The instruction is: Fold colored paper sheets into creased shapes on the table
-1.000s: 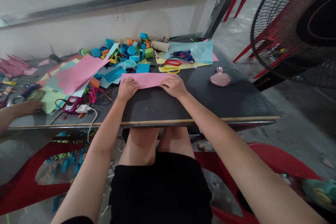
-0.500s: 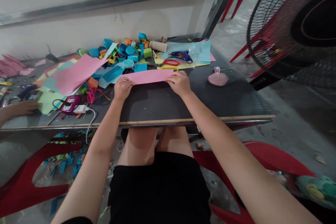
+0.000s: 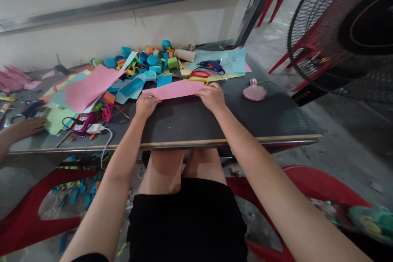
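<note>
A long strip of pink paper [image 3: 178, 90] is stretched between my two hands over the dark table. My left hand [image 3: 147, 105] pinches its left end, fingers closed. At the other end my right hand [image 3: 212, 96] grips the paper between thumb and fingers. Just behind the strip lie scissors with red handles [image 3: 200, 74] and a yellow-handled pair [image 3: 198, 80], partly covered by the paper and hand. A blue paper piece [image 3: 164, 80] touches the view just above the strip's middle.
A heap of coloured paper pieces [image 3: 150, 59] sits at the back, near a cardboard tube [image 3: 184, 55] and a blue glue gun [image 3: 211, 64]. Rightward are a pink hairbrush [image 3: 254, 91] and a fan [image 3: 344, 32]. Left are a purple power strip [image 3: 83, 123] and another person's hand [image 3: 30, 127].
The pink strip now bows upward slightly near its right part. My left hand has shifted a little to the right along the paper; both hands keep hold.
</note>
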Demonstrator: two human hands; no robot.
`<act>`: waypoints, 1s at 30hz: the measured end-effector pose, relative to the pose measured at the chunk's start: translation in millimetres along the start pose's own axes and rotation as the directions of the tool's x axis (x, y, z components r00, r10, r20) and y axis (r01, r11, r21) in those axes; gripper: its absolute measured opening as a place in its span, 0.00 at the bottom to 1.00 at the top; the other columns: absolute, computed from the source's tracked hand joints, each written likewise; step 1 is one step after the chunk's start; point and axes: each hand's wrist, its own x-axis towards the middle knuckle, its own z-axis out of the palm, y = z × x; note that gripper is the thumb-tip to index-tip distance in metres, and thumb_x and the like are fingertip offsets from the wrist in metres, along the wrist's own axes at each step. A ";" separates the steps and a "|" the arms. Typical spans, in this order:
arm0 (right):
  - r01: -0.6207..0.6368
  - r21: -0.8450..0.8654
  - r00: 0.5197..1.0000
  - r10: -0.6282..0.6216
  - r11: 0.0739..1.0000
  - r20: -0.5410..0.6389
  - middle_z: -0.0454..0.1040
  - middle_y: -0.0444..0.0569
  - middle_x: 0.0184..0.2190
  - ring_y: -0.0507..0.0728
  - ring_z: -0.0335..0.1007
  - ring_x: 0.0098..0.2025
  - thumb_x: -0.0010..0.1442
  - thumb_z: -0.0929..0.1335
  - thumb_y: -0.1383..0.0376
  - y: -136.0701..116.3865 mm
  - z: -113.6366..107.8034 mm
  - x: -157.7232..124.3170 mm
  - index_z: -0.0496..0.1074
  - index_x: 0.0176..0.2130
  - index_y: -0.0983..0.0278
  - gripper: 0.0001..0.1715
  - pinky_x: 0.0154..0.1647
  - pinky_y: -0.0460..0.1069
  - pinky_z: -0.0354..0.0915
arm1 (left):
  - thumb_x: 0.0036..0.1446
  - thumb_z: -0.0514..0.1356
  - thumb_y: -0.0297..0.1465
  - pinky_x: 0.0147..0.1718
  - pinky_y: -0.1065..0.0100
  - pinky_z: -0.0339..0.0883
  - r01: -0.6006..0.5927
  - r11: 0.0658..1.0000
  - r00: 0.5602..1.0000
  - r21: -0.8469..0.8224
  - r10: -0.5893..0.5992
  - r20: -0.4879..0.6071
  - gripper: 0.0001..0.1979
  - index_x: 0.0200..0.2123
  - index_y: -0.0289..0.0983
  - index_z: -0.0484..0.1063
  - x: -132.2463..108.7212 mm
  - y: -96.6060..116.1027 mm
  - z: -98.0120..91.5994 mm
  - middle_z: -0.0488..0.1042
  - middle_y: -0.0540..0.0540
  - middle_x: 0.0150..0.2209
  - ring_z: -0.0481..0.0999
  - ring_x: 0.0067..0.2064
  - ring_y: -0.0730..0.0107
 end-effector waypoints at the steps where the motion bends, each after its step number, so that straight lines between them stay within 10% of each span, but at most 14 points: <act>1: -0.007 -0.019 1.000 0.007 1.000 -0.013 0.82 0.49 0.38 0.61 0.74 0.43 0.66 0.66 0.64 1.2 -1.1 -0.3 0.83 0.41 0.56 0.13 0.52 0.60 0.61 | 0.62 0.61 0.38 0.42 0.61 0.70 -0.020 1.000 1.000 -0.001 0.020 0.018 0.10 0.35 0.42 0.83 0.4 1.7 1.7 0.80 0.45 0.36 0.79 0.40 0.64; 12: 0.465 0.021 0.885 -0.466 0.885 0.020 0.82 0.51 0.38 0.59 0.72 0.42 0.70 0.61 0.60 -67.2 8.5 6.8 0.80 0.43 0.63 0.19 0.45 0.55 0.59 | 0.66 0.57 0.36 0.40 0.67 0.73 -0.246 0.969 0.969 -0.032 0.246 0.026 0.13 0.38 0.38 0.81 1.9 19.9 7.4 0.82 0.42 0.39 0.81 0.43 0.66; 30: 0.239 0.095 0.971 -0.237 0.966 -0.034 0.83 0.48 0.35 0.57 0.77 0.40 0.69 0.64 0.65 -57.8 15.8 4.2 0.80 0.37 0.62 0.16 0.46 0.55 0.57 | 0.57 0.66 0.30 0.40 0.66 0.75 0.008 0.986 1.000 -0.165 -0.011 -0.016 0.03 0.33 0.42 0.83 2.4 15.5 -0.3 0.82 0.48 0.36 0.80 0.41 0.66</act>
